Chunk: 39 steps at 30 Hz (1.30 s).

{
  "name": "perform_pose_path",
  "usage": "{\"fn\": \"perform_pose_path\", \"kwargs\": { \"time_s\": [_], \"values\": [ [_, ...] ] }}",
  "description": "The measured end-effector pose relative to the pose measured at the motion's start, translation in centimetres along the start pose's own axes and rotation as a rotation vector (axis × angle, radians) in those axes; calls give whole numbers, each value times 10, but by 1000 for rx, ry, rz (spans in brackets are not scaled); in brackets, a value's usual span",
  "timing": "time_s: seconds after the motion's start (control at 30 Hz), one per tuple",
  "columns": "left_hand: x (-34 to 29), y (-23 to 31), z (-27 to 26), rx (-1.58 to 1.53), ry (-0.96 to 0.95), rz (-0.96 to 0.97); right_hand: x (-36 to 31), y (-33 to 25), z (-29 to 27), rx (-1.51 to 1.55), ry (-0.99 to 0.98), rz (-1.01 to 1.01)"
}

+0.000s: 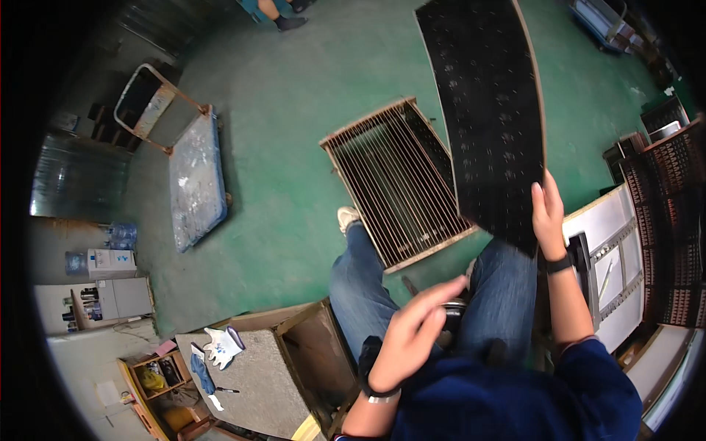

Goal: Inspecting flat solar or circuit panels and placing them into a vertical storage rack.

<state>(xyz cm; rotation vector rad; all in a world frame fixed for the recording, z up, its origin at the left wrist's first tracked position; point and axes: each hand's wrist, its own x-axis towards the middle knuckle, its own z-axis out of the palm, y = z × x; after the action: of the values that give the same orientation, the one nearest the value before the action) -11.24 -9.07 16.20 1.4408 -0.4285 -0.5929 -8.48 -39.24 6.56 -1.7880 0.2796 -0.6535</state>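
Right-hand grip [549, 218] is closed on the right edge of a long black rectangular panel [485, 110], low down near its closest end; left-hand grip [413, 339] is open and holds nothing, its fingers stretched out and a little blurred, nearer the person than the brown rack of thin parallel rods [397, 184].

Taking that rack as the landmark, a smooth green floor [283, 220] spreads all around it. The black panel, pale-specked and slightly bent at the rim of the view, slants up just right of the rack and hides part of its right side — whether the two touch, I cannot tell. The rack itself lies on the floor, its rods running lengthwise inside a rectangular frame.

Well left of the rack stands a flat blue-and-white trolley [197, 176] with a rusty tubular handle. Nearer the person, to the rack's lower left, is a rough grey surface [254, 375] on a wooden frame. To the rack's right, well apart, is a white panel with a grey metal frame [610, 257]. Far beyond the rack, another person's dark-shod foot [292, 23] shows.

Smallest are the things on the surface: a white glove with a dark cuff [222, 348], a blue-grey glove [201, 373] and a slim black pen [229, 390].
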Motion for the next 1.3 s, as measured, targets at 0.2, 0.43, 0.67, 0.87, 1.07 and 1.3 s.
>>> {"fn": "perform_pose_path", "kwargs": {
  "time_s": [0.2, 0.43, 0.67, 0.87, 1.07, 1.3],
  "values": [
    [-24, 84, 49, -803, 127, 511, 34, 79, 56, -416, -49, -191],
    [2, 45, 29, -738, 61, 693, 33, 138, 80, -514, -295, 145],
    [26, 48, 13, -624, 7, 566, 46, 143, 77, -478, -292, -29],
    [-37, 41, -52, 44, 469, 74, 59, 126, 80, -504, -425, 124],
    [-101, 84, -120, 1270, 319, -570, 63, 139, 91, -456, -432, 44],
    [-234, 187, -206, 2050, 508, -1293, 61, 161, 110, -643, -475, 129]
  ]
}}
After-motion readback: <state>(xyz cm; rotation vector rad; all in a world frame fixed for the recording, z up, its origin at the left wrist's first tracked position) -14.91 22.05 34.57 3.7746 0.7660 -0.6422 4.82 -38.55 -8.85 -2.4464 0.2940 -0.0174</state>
